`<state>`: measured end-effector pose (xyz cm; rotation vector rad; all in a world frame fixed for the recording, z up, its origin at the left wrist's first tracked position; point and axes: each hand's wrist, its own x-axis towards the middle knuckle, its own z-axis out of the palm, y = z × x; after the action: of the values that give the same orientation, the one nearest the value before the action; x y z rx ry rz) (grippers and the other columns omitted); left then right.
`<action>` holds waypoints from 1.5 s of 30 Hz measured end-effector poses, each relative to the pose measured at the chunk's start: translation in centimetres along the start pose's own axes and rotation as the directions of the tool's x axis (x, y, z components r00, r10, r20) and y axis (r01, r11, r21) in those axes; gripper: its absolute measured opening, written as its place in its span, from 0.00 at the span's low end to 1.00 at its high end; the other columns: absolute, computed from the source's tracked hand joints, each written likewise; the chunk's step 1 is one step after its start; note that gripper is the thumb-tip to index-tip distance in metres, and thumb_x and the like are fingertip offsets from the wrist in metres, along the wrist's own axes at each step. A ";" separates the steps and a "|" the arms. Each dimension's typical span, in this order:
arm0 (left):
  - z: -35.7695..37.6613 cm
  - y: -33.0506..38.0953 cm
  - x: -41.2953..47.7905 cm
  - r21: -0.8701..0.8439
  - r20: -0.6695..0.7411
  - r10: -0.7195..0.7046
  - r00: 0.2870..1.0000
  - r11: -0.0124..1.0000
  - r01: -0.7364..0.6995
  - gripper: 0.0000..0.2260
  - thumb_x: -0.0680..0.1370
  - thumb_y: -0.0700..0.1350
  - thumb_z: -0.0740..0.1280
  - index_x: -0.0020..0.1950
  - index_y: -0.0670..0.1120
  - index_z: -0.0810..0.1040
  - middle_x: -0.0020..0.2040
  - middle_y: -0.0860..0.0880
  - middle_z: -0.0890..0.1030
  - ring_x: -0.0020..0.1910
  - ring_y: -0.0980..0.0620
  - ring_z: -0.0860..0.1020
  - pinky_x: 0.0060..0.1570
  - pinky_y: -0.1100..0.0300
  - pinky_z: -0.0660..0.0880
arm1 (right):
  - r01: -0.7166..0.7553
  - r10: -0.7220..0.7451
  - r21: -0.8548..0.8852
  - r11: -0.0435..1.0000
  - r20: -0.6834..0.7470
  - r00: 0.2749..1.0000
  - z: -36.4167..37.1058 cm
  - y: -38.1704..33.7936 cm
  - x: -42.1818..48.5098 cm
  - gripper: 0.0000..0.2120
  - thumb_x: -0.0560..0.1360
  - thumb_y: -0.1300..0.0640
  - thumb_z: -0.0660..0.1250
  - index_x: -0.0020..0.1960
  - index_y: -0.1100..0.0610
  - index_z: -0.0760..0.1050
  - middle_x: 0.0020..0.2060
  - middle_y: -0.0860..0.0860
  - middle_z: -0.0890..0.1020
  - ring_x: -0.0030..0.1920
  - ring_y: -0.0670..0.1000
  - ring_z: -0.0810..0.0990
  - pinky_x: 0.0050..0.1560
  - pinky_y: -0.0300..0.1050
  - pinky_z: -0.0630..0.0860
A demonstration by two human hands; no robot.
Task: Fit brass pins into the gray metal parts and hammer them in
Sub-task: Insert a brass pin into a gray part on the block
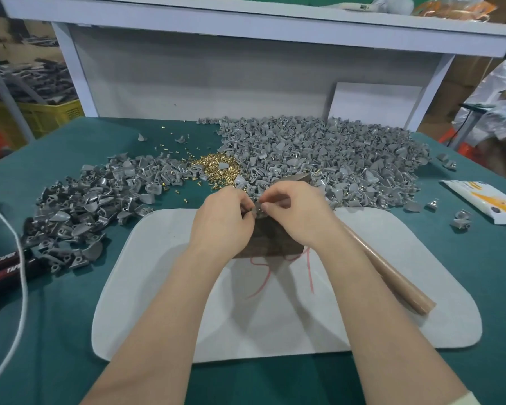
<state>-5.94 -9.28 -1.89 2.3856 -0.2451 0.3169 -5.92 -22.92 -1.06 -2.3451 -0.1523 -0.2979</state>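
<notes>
Left grip (pixel 225 219), right grip (pixel 294 211) both pinch small gray metal part (pixel 257 211), middle of frame. Brass pin too small to see. Might slip, drop onto white soft mat (pixel 158 287). Crooked pin could bend when hit.

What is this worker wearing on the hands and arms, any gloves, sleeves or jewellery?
No gloves: the left hand and right hand are bare, with no ring, watch or bracelet showing. Both forearms are uncovered. The only clothing in sight is a pale cream sleeve edge on the right arm, at the bottom corner.
</notes>
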 end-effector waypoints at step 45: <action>-0.3 -0.5 0.2 0.083 -0.092 -0.160 0.983 0.982 0.168 0.06 0.73 0.46 0.68 0.37 0.46 0.80 0.44 0.46 0.82 0.51 0.41 0.77 0.54 0.50 0.72 | 0.135 -0.144 -0.223 0.966 -0.024 0.989 -6.4 -0.8 -3.3 0.23 0.76 0.56 0.65 0.68 0.38 0.68 0.58 0.40 0.79 0.56 0.45 0.77 0.56 0.37 0.69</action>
<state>-5.69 -8.68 -1.93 2.4557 0.0060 0.3569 -10.37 -26.99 3.01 -2.5509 -0.2785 -0.4517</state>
